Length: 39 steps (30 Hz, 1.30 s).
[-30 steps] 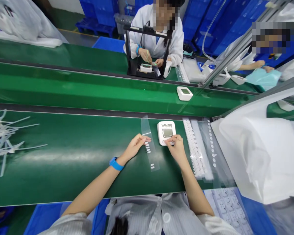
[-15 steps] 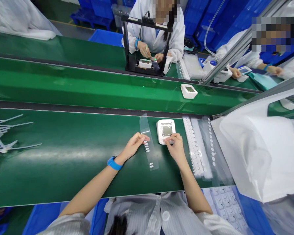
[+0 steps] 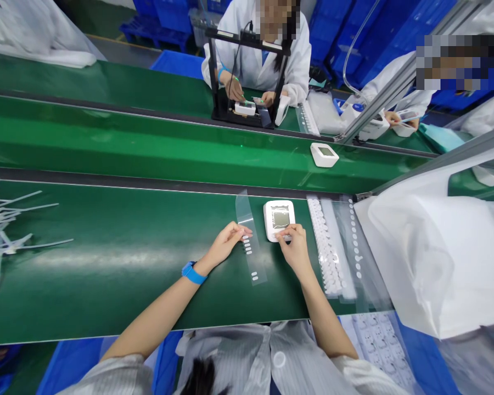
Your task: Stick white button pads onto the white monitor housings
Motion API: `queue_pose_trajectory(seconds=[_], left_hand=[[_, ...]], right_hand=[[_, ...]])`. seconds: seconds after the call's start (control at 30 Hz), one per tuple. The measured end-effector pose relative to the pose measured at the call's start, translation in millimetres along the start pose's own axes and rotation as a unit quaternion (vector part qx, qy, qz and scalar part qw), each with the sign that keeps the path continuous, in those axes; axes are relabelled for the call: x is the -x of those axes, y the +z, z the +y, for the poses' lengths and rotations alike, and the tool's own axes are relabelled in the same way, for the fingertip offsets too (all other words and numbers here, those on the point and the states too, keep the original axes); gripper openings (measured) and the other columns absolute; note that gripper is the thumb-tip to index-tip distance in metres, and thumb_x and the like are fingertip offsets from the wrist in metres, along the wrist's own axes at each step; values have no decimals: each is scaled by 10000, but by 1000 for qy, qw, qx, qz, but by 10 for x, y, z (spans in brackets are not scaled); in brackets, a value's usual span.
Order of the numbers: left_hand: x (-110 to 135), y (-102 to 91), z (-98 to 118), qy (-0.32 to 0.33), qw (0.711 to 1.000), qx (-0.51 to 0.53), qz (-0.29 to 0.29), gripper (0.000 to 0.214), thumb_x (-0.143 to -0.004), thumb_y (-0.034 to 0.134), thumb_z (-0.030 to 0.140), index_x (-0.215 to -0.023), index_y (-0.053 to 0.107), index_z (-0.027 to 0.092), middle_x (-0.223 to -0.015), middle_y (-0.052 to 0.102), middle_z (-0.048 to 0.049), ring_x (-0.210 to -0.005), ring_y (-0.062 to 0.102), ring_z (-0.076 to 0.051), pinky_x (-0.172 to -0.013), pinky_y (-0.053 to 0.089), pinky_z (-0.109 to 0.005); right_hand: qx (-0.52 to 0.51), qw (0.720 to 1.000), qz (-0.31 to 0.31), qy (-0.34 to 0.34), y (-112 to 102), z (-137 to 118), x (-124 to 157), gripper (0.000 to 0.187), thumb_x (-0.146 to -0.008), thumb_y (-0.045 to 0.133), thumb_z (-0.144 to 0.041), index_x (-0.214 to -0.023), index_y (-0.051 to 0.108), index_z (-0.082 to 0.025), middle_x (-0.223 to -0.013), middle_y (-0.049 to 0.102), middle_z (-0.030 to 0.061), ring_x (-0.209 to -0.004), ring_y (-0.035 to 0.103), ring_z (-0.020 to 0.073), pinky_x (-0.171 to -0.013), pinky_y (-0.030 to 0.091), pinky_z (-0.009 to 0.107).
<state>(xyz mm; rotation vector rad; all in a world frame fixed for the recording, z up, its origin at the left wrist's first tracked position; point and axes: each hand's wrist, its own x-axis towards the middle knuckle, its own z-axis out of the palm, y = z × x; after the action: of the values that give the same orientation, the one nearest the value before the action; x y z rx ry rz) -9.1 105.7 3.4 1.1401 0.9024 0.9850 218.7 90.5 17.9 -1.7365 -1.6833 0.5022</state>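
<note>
A clear strip of white oval stickers (image 3: 247, 249) lies slanted on the green bench. My left hand (image 3: 229, 238) pinches its left edge, fingertips just above a row of ovals. To the right of the strip sits a white blood pressure monitor (image 3: 267, 222), flat with its grey screen up. My right hand (image 3: 295, 244) is at the monitor's lower front, thumb and fingertips closed together on its face below the screen. Whatever is between those fingertips is too small to make out.
Sheets of white round stickers (image 3: 327, 249) lie right of my hand, beside a white bag (image 3: 432, 263). White strip scraps (image 3: 8, 236) are piled at left. Another monitor (image 3: 324, 155) rides the green belt (image 3: 148, 145). Across it, a co-worker (image 3: 234, 55) works at a black frame (image 3: 214, 82).
The monitor on the belt has shifted slightly right. Across the belt, the co-workers' hands have moved. My own two hands have stayed almost in place.
</note>
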Motion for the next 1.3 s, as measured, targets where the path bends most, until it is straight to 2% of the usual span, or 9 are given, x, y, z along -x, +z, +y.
queue_pose_trajectory(seconds=[0.3, 0.47, 0.57, 0.7, 0.8, 0.93, 1.03, 1.17, 1.3], left_hand=[[0, 9, 1, 2, 1000, -3, 1, 313, -875, 577, 479, -799, 510, 183, -1018, 665, -70, -950, 664, -212, -777, 488, -327], [-3, 12, 19, -7, 1000, -2, 3, 346, -854, 592, 504, -769, 488, 185, -1005, 675, -65, -934, 670, -212, -781, 501, -335], [0, 17, 26, -12, 1000, 3, 6, 345, -840, 608, 503, -776, 504, 180, -987, 677, -64, -906, 671, -200, -767, 521, -330], [6, 32, 6, -28, 998, 32, 46, 350, -796, 653, 505, -789, 520, 181, -838, 650, -20, -757, 648, -155, -650, 573, -302], [14, 58, -12, -44, 995, 51, 74, 373, -756, 690, 510, -779, 512, 183, -754, 615, 12, -704, 646, -142, -621, 596, -300], [37, 120, -16, -60, 994, 57, 71, 379, -742, 706, 507, -777, 518, 179, -726, 607, 20, -734, 682, -165, -649, 609, -315], [64, 182, -24, -72, 993, 65, 67, 372, -731, 722, 497, -779, 537, 177, -736, 630, 15, -759, 700, -177, -706, 608, -333], [101, 257, -46, -84, 991, 87, 60, 354, -695, 767, 463, -778, 589, 169, -729, 662, 13, -739, 693, -159, -806, 590, -356], [122, 290, -54, -87, 989, 102, 62, 341, -680, 781, 454, -775, 624, 168, -719, 681, 7, -742, 690, -165, -839, 582, -381]], right_hand=[[-26, 999, 20, 0, 18, 32, 15, 113, -797, 634, -315, -800, 609, -205, -957, 532, 81, -904, 503, 249, -831, 440, 423], [-105, 993, 48, 34, -1, 71, 20, 129, -824, 581, -330, -856, 582, -205, -929, 546, 53, -811, 523, 195, -708, 438, 332], [-114, 990, 62, 46, 6, 63, 38, 145, -836, 573, -340, -885, 578, -204, -911, 548, 41, -764, 509, 178, -670, 421, 313], [-56, 997, 61, 1, 58, 45, 64, 135, -823, 618, -333, -867, 578, -212, -954, 546, 58, -906, 502, 226, -796, 423, 372], [-27, 997, 61, -24, 90, 58, 72, 124, -843, 604, -333, -858, 582, -211, -963, 529, 67, -933, 489, 239, -828, 421, 396], [11, 996, 79, -42, 107, 26, 126, 121, -864, 597, -327, -885, 591, -207, -966, 550, 70, -913, 498, 236, -832, 412, 409], [8, 991, 102, -80, 155, -94, 238, 92, -901, 559, -290, -878, 613, -220, -943, 590, 59, -920, 522, 230, -855, 406, 423], [-47, 983, 59, -169, 289, -253, 389, 124, -913, 543, -232, -913, 665, -254, -949, 602, 58, -948, 545, 216, -846, 448, 405], [-60, 982, 42, -173, 371, -264, 425, 157, -903, 555, -210, -920, 697, -277, -973, 596, 63, -947, 545, 220, -805, 479, 410]])
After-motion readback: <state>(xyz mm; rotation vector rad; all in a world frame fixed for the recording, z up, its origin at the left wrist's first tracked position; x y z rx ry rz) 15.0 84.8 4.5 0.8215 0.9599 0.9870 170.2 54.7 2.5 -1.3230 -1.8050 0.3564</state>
